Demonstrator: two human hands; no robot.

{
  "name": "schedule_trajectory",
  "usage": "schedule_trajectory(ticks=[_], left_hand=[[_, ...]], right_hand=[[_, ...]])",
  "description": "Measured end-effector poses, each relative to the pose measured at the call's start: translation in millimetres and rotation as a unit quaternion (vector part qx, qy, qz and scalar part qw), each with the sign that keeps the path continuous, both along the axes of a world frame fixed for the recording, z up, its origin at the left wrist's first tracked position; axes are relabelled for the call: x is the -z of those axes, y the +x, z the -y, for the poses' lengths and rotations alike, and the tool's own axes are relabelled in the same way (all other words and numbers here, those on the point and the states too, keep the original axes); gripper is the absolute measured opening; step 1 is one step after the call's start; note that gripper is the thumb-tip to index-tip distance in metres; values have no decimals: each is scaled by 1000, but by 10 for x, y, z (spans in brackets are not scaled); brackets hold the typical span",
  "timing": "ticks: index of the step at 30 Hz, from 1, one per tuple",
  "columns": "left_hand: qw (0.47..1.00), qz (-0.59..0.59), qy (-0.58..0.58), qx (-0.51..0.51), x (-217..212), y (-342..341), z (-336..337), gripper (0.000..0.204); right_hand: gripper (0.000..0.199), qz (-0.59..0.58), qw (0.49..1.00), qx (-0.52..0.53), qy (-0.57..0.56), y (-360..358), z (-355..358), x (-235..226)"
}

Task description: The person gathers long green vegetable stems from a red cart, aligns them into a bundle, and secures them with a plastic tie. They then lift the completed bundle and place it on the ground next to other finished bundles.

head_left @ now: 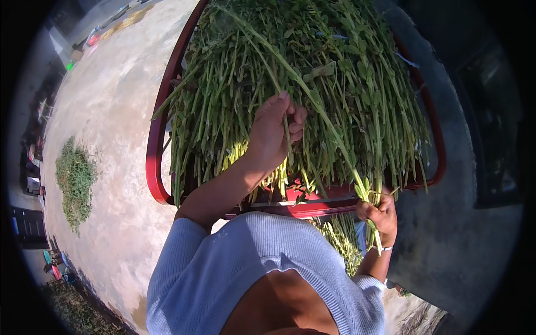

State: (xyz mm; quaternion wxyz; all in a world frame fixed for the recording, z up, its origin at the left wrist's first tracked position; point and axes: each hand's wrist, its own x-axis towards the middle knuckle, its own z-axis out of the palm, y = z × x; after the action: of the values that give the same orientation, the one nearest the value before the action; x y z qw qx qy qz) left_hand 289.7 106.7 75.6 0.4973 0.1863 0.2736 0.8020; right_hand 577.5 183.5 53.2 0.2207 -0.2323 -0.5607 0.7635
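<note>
A thick heap of cut green plant stalks lies in a red-framed cart, with the cut ends hanging toward me. My left hand is closed over the middle of the heap, a thin green stalk pinched between thumb and fingers. Low on the right, my right hand is wrapped round a small bunch of long stalks. These slant up and left across the heap, while their lower ends stick out below my fist. Some of the right fingers are hidden behind the stems.
On the pale concrete floor at left lies a small pile of green plants. More cut stalks show below the cart's near edge, beside my body. A dark shaded wall stands at the right. Assorted goods line the far left.
</note>
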Motion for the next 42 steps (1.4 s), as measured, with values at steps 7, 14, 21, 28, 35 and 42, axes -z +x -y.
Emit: schedule_trajectory(ticks=[7,14,21,28,35,42], left_hand=[[997,80,-22,12,75,295,-139,27],[990,26,-123,59,558,486,88,28],[985,8,-170,25,1118,375,730,25],[966,1,-245,88,1340,368,658,24],[985,28,-162,49,1204,278,692,23],[981,28,-190,-39,1262,-24,955,24]], right_hand=[[40,145,984,-91,49,93,140,275],[22,317,860,-58,394,328,113,485],[20,202,979,3,6,310,59,321],[17,168,977,-45,-125,400,92,547],[11,194,974,-28,-114,496,119,341],[13,178,974,-24,-135,474,65,239]])
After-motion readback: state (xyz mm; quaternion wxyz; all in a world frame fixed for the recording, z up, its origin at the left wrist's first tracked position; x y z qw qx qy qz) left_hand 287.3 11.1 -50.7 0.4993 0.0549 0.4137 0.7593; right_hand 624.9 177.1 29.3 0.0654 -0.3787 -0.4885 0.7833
